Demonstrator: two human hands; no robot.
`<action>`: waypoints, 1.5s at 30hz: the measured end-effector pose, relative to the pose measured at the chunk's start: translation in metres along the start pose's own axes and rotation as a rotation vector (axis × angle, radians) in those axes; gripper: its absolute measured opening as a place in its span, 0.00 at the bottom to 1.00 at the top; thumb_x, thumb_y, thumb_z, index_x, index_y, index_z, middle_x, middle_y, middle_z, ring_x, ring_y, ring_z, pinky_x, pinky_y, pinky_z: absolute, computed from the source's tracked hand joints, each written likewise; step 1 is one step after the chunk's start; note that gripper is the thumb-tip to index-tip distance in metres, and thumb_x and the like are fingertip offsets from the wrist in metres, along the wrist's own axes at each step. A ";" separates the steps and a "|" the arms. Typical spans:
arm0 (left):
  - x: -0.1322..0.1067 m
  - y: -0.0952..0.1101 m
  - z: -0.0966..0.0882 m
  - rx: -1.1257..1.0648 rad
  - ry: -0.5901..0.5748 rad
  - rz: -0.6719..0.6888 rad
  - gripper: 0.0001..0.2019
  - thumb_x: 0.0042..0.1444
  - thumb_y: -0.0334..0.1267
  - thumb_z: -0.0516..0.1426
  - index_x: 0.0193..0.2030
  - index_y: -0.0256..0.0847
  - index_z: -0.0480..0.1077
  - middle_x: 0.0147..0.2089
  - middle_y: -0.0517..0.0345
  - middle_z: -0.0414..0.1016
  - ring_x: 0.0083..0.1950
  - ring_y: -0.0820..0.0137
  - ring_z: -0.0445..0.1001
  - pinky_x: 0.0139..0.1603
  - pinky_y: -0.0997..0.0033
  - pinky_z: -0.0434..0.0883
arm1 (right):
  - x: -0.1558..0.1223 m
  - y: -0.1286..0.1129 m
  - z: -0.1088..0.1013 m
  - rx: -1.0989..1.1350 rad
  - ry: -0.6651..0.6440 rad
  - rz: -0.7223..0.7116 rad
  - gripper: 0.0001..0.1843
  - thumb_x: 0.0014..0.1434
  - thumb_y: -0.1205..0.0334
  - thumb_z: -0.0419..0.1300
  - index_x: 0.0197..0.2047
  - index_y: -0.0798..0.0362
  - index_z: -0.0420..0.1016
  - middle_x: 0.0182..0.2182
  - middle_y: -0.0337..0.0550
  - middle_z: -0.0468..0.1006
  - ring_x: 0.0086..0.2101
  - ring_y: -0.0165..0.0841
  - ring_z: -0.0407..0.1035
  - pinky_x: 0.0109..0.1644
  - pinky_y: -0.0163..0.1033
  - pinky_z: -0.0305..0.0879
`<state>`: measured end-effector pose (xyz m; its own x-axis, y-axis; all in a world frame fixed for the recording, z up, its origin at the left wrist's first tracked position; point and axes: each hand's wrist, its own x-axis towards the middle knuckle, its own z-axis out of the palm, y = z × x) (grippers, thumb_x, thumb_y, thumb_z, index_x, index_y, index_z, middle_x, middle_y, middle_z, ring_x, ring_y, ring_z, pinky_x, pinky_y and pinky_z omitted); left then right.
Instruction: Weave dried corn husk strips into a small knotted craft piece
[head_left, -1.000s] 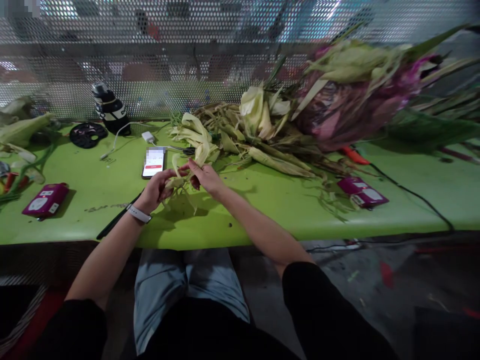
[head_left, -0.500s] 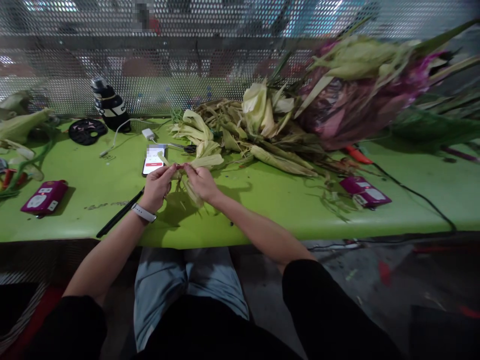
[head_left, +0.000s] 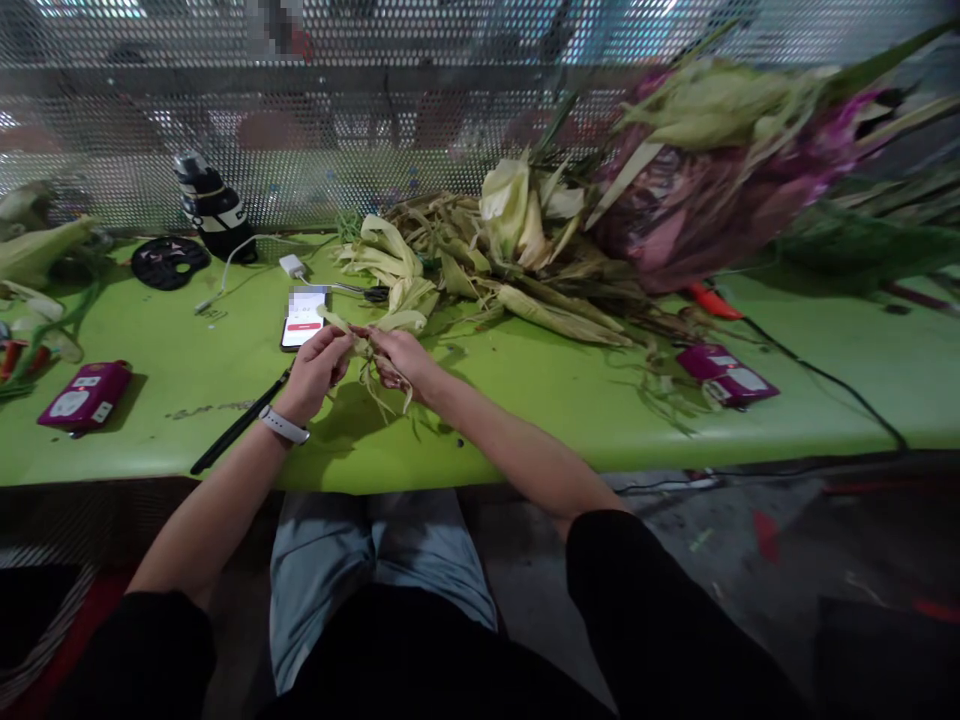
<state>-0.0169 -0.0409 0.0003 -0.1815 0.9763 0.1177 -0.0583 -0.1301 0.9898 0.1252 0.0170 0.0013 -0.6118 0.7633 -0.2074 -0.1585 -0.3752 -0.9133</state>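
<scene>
My left hand [head_left: 316,368], with a white watch on its wrist, and my right hand [head_left: 401,358] meet over the green table [head_left: 525,410]. Both pinch a small bundle of pale yellow-green husk leaves [head_left: 371,345]; thin strips hang down from it between the hands. A phone [head_left: 304,317] with a lit screen lies just behind my left hand. Behind my right hand spreads a pile of husks and leaves [head_left: 480,260].
A large purple and green plant bundle [head_left: 712,170] fills the back right. Pink packs lie at the left [head_left: 75,395] and the right [head_left: 724,372]. A black bottle [head_left: 214,210], a black disc [head_left: 170,260], a white charger with cable [head_left: 291,265] and a perforated metal screen stand behind.
Both hands have pulled closer together around the husk bundle and turned it; the long leaf that stuck out to the right has folded in. The view has shifted slightly.
</scene>
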 end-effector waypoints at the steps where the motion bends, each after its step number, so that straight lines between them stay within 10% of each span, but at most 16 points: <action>1: 0.000 0.001 0.000 0.008 0.017 0.006 0.08 0.54 0.43 0.62 0.34 0.40 0.73 0.20 0.67 0.60 0.17 0.82 0.54 0.15 0.79 0.48 | 0.000 -0.001 -0.002 0.020 -0.015 0.016 0.18 0.67 0.50 0.55 0.30 0.52 0.66 0.08 0.25 0.54 0.08 0.21 0.44 0.12 0.28 0.44; 15: 0.002 0.004 -0.012 -0.050 -0.004 -0.094 0.16 0.54 0.51 0.63 0.37 0.39 0.77 0.25 0.63 0.71 0.15 0.85 0.48 0.14 0.78 0.48 | 0.002 -0.008 -0.019 0.073 -0.061 -0.237 0.23 0.62 0.41 0.58 0.49 0.52 0.74 0.10 0.23 0.53 0.10 0.22 0.45 0.13 0.30 0.45; 19: 0.001 0.003 -0.010 0.210 -0.128 0.041 0.19 0.61 0.54 0.56 0.38 0.39 0.77 0.27 0.59 0.71 0.26 0.76 0.67 0.27 0.76 0.66 | 0.003 -0.005 -0.017 0.017 -0.057 -0.226 0.26 0.62 0.40 0.58 0.51 0.51 0.74 0.12 0.25 0.59 0.11 0.21 0.47 0.13 0.30 0.46; 24: 0.004 -0.001 -0.010 0.462 -0.152 0.341 0.15 0.62 0.49 0.57 0.44 0.40 0.77 0.44 0.52 0.72 0.46 0.68 0.70 0.49 0.66 0.68 | 0.003 -0.003 -0.010 -0.034 -0.007 -0.314 0.25 0.60 0.39 0.59 0.44 0.54 0.77 0.18 0.31 0.67 0.14 0.20 0.52 0.16 0.29 0.53; 35: -0.002 0.001 -0.013 0.153 -0.161 0.140 0.17 0.63 0.50 0.55 0.43 0.40 0.78 0.23 0.63 0.63 0.23 0.78 0.57 0.24 0.76 0.59 | 0.003 -0.001 -0.013 -0.198 0.009 -0.327 0.29 0.57 0.36 0.60 0.40 0.56 0.78 0.13 0.27 0.55 0.14 0.21 0.48 0.15 0.29 0.45; 45: 0.006 -0.004 -0.012 0.276 -0.355 0.244 0.16 0.64 0.41 0.56 0.55 0.38 0.67 0.44 0.50 0.78 0.42 0.70 0.77 0.51 0.62 0.74 | 0.012 -0.001 -0.018 -0.352 0.117 -0.276 0.22 0.63 0.44 0.58 0.36 0.56 0.76 0.19 0.35 0.68 0.18 0.24 0.61 0.21 0.31 0.61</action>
<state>-0.0292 -0.0370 -0.0037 0.1904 0.9278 0.3208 0.2146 -0.3582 0.9086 0.1321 0.0358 -0.0064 -0.4890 0.8713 0.0405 -0.0178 0.0364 -0.9992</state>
